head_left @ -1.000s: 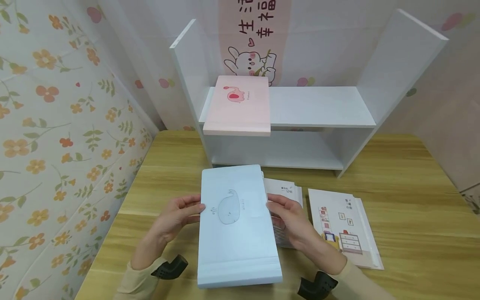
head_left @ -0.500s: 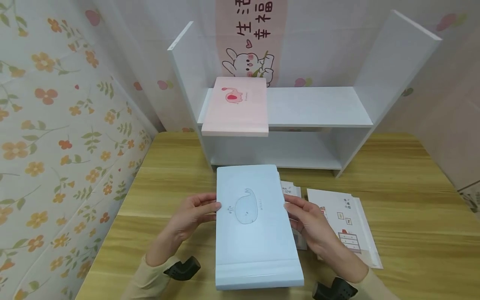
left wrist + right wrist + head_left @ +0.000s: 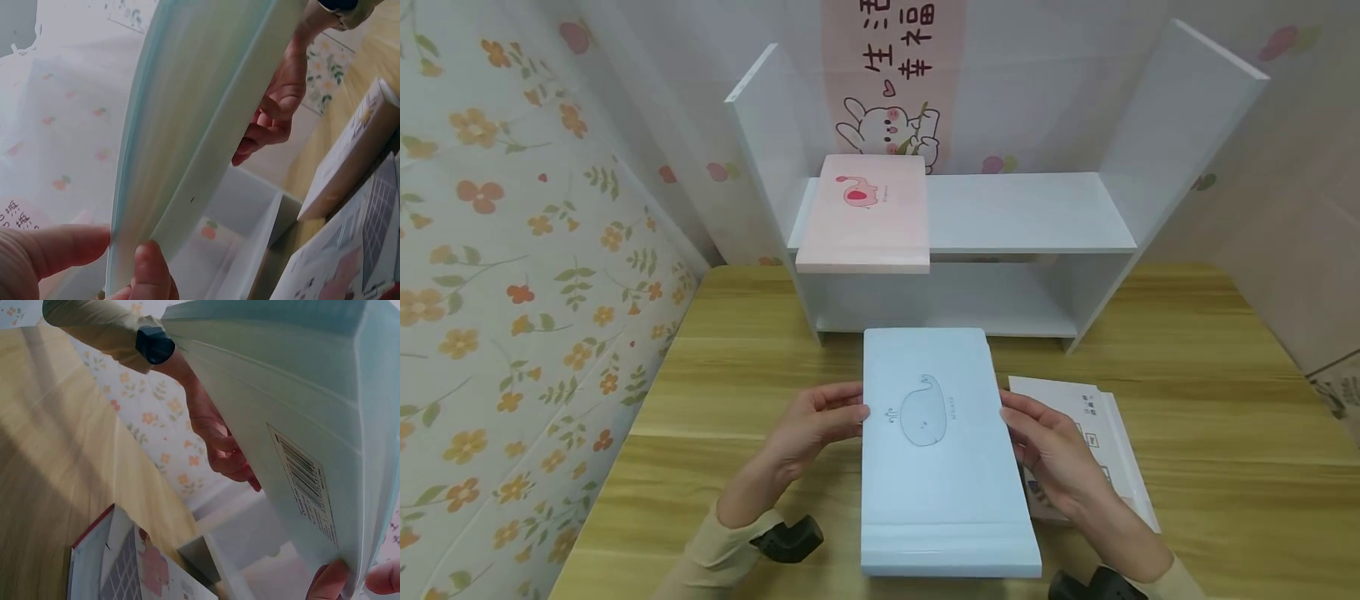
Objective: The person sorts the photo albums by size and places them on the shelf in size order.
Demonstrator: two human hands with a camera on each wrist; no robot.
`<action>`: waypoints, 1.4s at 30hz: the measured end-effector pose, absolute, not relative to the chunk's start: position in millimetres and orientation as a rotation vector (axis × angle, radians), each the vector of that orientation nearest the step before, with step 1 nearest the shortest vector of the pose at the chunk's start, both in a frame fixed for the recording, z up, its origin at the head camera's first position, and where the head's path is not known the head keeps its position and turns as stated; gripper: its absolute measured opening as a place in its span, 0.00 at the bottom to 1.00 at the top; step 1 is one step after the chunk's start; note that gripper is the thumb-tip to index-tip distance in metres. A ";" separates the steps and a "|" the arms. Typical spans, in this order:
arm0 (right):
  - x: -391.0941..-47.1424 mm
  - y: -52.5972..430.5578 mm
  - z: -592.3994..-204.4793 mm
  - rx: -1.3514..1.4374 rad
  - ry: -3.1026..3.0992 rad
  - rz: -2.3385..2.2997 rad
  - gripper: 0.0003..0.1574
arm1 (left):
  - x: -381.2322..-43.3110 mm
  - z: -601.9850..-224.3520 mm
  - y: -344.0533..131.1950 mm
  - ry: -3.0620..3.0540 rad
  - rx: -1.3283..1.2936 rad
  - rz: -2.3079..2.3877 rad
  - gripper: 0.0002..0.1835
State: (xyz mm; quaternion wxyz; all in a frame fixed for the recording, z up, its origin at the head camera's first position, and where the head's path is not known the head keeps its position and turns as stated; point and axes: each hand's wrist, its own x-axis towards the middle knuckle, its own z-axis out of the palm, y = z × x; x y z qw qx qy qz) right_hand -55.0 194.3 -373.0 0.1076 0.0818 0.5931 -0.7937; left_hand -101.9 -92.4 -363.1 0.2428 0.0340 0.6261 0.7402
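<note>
A light blue notebook (image 3: 947, 483) with a whale drawing is held over the table, cover up. My left hand (image 3: 820, 429) pinches its left edge, thumb on top and fingers below. On the opposite edge, my right hand (image 3: 1052, 446) grips it the same way. The left wrist view shows the page edges (image 3: 187, 112) of the notebook between its covers. Its back cover bears a barcode label (image 3: 303, 481) in the right wrist view.
Behind stands a white two-tier shelf (image 3: 1022, 212) with tall side panels. A pink elephant notebook (image 3: 865, 229) lies on its upper board at the left, jutting past the front. White illustrated books (image 3: 1123, 458) lie on the wooden table (image 3: 1225, 400), partly under my right hand.
Both hands have carried the light blue notebook to the right, keeping their grip on it. It now covers more of the white books. The view has shifted slightly.
</note>
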 end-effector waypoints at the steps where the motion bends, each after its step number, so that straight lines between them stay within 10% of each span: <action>1: -54.5 195.8 -373.2 0.234 1.737 -2.346 0.12 | -102.0 -362.4 -90.5 1.708 0.090 2.025 0.27; 42: -39.4 258.0 -330.9 0.292 1.807 -2.596 0.16 | -112.5 -339.3 1.8 1.496 0.187 2.154 0.13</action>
